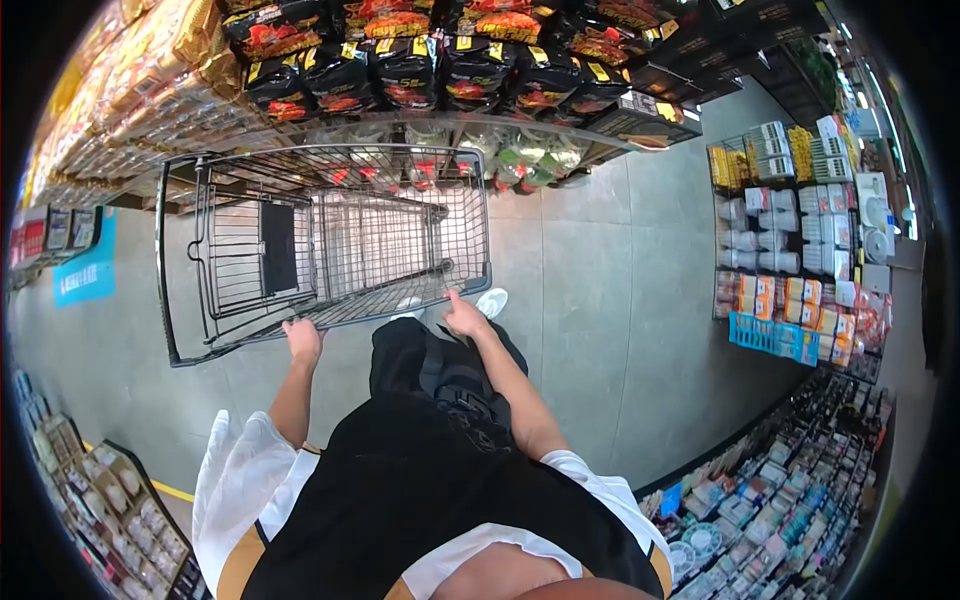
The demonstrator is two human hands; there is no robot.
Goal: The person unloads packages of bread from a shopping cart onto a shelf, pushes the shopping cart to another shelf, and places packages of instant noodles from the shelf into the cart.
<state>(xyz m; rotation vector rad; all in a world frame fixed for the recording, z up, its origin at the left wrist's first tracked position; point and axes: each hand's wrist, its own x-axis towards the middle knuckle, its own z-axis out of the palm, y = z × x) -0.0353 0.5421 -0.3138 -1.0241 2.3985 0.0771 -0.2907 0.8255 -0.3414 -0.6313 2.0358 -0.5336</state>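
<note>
Your left hand (303,341) — fingers curled on the dark-grey metal-wire shopping cart (279,248); right hand (463,315) touches its rim — can't tell finger closure.

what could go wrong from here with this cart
The shopping cart stands close to the display of black packets, so a push that way might bump the goods. A white shoe is beside the cart's near corner, so a wheel could catch it if the cart swings. The left hand and right hand are both at the near side, so a sideways pull might twist the cart.
</note>
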